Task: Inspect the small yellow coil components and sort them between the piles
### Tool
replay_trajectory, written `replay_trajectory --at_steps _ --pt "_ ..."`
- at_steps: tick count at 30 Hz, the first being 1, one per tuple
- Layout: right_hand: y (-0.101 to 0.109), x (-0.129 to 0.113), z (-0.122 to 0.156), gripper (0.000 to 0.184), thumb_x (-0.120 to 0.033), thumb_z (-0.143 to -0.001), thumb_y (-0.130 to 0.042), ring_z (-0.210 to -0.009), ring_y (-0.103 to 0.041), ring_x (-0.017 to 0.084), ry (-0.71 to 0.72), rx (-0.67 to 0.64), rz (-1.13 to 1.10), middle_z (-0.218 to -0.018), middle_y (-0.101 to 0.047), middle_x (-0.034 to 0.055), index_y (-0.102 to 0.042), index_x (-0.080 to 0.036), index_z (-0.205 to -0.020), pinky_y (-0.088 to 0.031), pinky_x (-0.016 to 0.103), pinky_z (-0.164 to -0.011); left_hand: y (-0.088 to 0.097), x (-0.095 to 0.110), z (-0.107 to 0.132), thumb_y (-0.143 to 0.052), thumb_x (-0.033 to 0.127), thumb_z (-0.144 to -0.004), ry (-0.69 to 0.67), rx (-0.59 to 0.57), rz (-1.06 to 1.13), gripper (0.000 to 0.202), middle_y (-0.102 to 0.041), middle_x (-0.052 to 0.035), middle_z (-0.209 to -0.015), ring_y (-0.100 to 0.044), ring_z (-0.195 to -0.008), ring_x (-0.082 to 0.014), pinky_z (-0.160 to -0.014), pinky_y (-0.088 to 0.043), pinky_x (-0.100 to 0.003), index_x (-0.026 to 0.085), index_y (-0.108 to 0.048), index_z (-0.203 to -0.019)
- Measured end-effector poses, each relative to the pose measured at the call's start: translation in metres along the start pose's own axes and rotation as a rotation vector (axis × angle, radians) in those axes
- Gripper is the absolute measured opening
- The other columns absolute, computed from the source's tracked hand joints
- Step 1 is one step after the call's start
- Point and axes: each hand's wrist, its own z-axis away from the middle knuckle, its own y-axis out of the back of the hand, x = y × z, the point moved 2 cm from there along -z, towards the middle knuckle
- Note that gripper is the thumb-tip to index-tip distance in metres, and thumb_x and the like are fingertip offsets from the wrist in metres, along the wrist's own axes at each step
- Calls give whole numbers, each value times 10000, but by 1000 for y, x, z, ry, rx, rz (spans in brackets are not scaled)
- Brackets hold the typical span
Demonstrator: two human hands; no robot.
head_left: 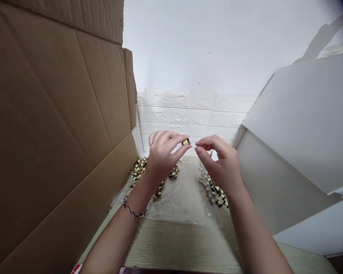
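My left hand (167,150) pinches a small yellow-and-black transformer (185,142) with pins between thumb and forefinger, raised above the table. Just to its right is my right hand (217,156), its thumb and forefinger curled close together with a slight gap and nothing visible between them. It does not touch the transformer. Below the hands lies a clear plastic bag (185,201). More such transformers are heaped at the left (139,167), partly behind my left forearm, and a further pile (217,192) sits under my right hand.
A tall cardboard sheet (60,114) walls off the left side. White panels (303,121) stand close on the right. Behind is a white wall with a brick pattern (174,114). The pale wooden table (177,247) runs toward me to its front edge.
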Motion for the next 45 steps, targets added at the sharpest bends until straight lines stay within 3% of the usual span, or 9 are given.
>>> replay_trajectory --at_steps 5,11,14,16,20,25,40,45 --pt "-1 -2 1 123 -269 -750 -554 -624 -462 99 -44 -48 -62 -642 -530 -19 -526 -187 -662 -375 233 -603 1 3 1 -612 271 -712 -103 48 -111 127 -621 7 -727 -531 -704 -112 -719 -350 -293 212 -620 -824" --pt "-12 7 3 301 -399 -805 -447 -533 -478 94 -415 -183 -562 -569 -522 -5 -566 -162 -663 -384 229 -526 0 3 3 -612 256 -714 -177 91 -201 125 -630 21 -725 -538 -722 -113 -827 -304 -333 226 -608 -835" --pt "-16 8 3 333 -436 -791 -448 -477 -467 89 -511 -247 -683 -542 -515 -4 -549 -151 -654 -371 227 -484 -1 3 5 -609 235 -715 -232 103 -263 132 -639 28 -734 -539 -716 -112 -861 -273 -345 231 -600 -846" --pt "-15 8 3 341 -448 -784 -454 -475 -439 82 -496 -235 -614 -521 -485 -15 -511 -155 -619 -341 217 -469 -1 4 6 -610 235 -714 -280 107 -302 144 -643 33 -735 -541 -706 -109 -871 -260 -345 229 -593 -857" --pt "-3 4 4 336 -431 -721 -551 -465 -283 57 -404 -204 -252 -495 -326 -64 -377 -178 -583 -225 202 -436 -2 5 6 -593 237 -728 -320 107 -345 155 -647 32 -743 -543 -705 -110 -886 -242 -342 231 -583 -883" --pt "8 -1 5 390 -387 -677 -603 -493 -236 61 -287 -223 35 -519 -246 -68 -287 -185 -569 -194 210 -458 -2 4 7 -575 237 -743 -312 91 -329 158 -643 26 -748 -542 -713 -115 -890 -229 -346 234 -572 -901" --pt "10 4 4 347 -460 -747 -502 -475 -277 68 -377 -196 -38 -504 -312 -55 -373 -185 -581 -227 206 -431 -4 4 8 -576 252 -746 -309 77 -317 144 -643 28 -748 -548 -704 -111 -893 -214 -347 233 -579 -888" --pt "8 3 3 243 -386 -767 -486 -485 -313 72 -366 -285 -17 -524 -365 -50 -454 -185 -634 -262 208 -451 -4 4 8 -571 255 -747 -301 81 -318 138 -643 25 -750 -551 -711 -115 -887 -222 -349 234 -579 -883"
